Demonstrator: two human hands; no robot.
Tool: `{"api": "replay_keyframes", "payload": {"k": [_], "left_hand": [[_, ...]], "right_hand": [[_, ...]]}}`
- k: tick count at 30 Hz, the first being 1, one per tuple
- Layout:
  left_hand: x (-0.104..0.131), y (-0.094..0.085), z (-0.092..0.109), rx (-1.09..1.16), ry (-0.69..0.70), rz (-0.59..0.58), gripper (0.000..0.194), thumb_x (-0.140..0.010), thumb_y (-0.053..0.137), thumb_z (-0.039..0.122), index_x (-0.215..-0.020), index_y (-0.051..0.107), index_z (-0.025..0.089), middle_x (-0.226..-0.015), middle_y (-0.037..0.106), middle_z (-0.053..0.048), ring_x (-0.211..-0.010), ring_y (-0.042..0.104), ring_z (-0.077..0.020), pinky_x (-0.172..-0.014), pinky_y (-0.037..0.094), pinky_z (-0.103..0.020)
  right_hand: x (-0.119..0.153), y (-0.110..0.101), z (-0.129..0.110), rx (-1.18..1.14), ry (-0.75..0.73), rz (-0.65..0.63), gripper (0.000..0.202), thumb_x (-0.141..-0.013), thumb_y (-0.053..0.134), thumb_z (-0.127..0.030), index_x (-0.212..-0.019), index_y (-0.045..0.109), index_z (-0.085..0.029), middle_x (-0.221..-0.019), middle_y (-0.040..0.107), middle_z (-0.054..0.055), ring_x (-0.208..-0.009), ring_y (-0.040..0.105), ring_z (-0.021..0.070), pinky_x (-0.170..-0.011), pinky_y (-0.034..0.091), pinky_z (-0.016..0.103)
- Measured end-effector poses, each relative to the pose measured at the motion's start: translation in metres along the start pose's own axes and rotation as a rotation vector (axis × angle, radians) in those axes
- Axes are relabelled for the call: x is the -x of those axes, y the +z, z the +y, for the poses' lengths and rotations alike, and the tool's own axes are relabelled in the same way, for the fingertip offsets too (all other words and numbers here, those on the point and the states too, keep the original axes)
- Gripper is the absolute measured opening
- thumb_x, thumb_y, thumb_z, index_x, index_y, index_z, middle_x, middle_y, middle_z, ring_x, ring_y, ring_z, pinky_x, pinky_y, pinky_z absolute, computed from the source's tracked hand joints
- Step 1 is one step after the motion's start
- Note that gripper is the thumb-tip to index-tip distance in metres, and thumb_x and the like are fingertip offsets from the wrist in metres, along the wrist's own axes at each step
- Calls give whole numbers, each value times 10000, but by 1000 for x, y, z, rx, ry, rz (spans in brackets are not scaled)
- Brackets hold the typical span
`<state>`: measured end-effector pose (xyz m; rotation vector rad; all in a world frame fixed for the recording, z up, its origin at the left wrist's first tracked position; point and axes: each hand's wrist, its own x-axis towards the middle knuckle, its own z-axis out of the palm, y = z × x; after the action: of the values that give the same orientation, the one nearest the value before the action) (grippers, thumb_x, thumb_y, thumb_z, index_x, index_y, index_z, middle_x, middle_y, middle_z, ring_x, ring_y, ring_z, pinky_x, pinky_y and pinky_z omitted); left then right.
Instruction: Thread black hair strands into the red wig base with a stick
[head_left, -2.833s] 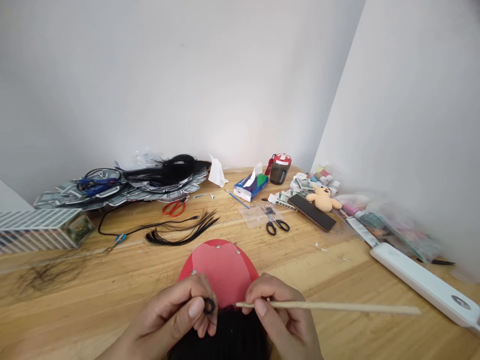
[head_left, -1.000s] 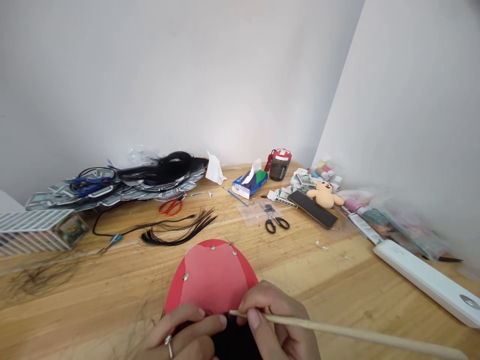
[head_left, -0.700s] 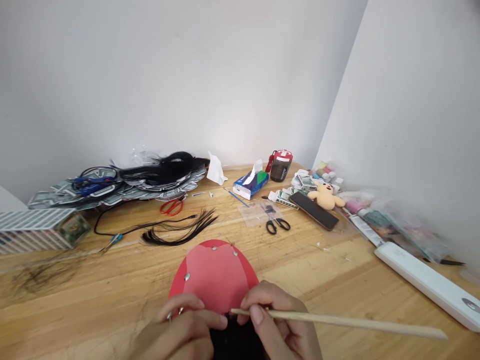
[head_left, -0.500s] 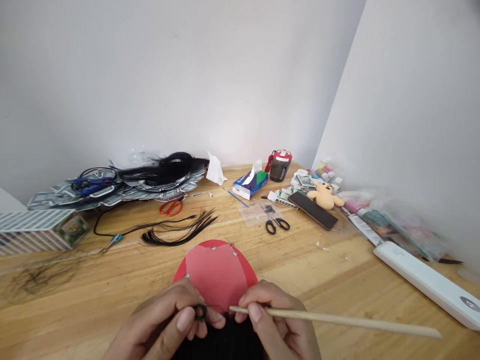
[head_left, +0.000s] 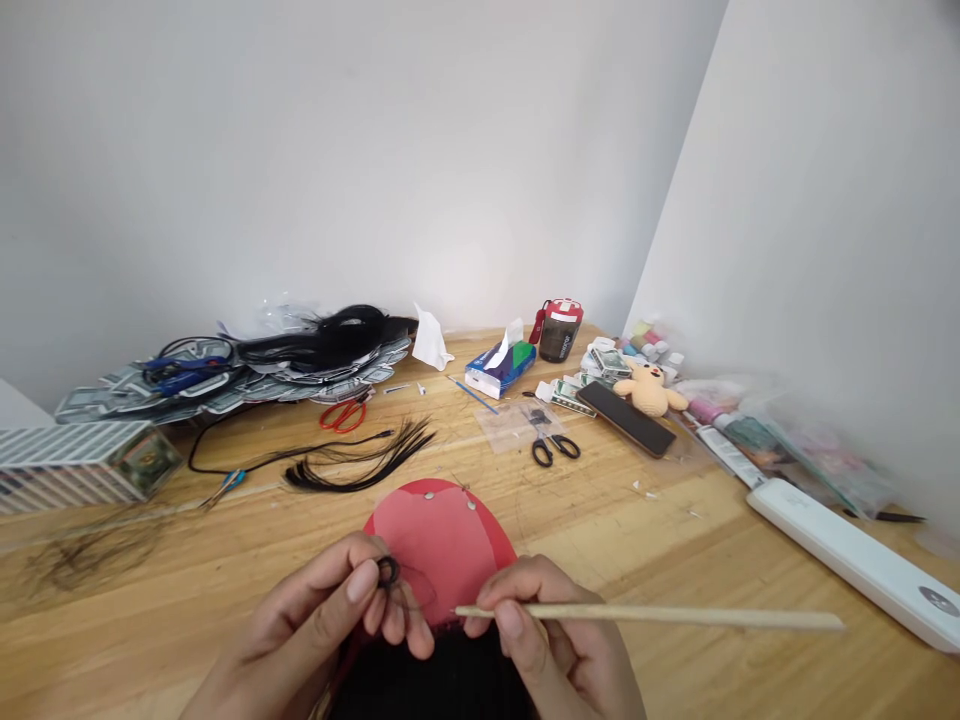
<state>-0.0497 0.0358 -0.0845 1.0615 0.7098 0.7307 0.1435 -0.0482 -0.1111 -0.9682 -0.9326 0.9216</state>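
Between the thumb and fingers of my left hand (head_left: 330, 610) is a small coiled loop of black hair (head_left: 387, 571), with loose strands trailing to the right. My right hand (head_left: 551, 625) pinches a slender wooden stick (head_left: 675, 615) near its narrow end, and a fine tip points left. Both hands are over a rounded red form (head_left: 439, 540) partly covered by a paler pink layer and dotted with pin heads. Below the hands, dense black hair (head_left: 431, 675) hangs from the form's near edge. The fingertips of my right hand are beside that hairline.
A lock of black hair (head_left: 367, 458), red scissors (head_left: 343, 415) and black scissors (head_left: 555, 447) lie beyond the form. Further off are a tissue pack (head_left: 500, 370), a cup (head_left: 561, 330), a phone (head_left: 626, 418) and a plush toy (head_left: 651, 388). A long white device (head_left: 847, 560) lies right.
My left hand has moved up and left with the hair loop, away from the stick's tip. The stick's far end has swung slightly up and left.
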Motion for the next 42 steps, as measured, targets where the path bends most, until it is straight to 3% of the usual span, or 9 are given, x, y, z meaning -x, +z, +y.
{"api": "replay_keyframes", "payload": {"k": [14,21,34,42], "left_hand": [[2,3,2,8,-12,-17,393,-871,808,604,-734,747,240,-727,699,-2,-737,626,-177,-769,510,-263],[1,8,4,-54,29,7,417,-880,795,607,-723,737,225,-706,700,-18,-712,612,-193,-744,492,-295],[1,7,2,-193,31,-17,472,-928,692,678,-738,719,246,-729,712,-12,-738,610,-194,-754,477,-287],[2,5,3,-281,72,-37,506,-957,640,688,-735,706,239,-727,716,-30,-736,622,-200,-754,486,-293]], "right_hand": [[-10,-13,-11,48,121,-166,411,-964,704,-617,-869,773,-223,-801,801,54,-761,695,187,-756,503,289],[-16,-20,1,25,69,-239,400,-1013,657,-559,-852,757,-206,-759,773,46,-685,667,170,-696,500,280],[-19,-18,4,60,130,-196,449,-969,690,-607,-782,700,-200,-650,758,45,-542,590,144,-549,403,251],[-23,-13,-13,127,204,-186,579,-880,688,-756,-717,639,-202,-595,725,59,-519,550,149,-540,381,257]]}}
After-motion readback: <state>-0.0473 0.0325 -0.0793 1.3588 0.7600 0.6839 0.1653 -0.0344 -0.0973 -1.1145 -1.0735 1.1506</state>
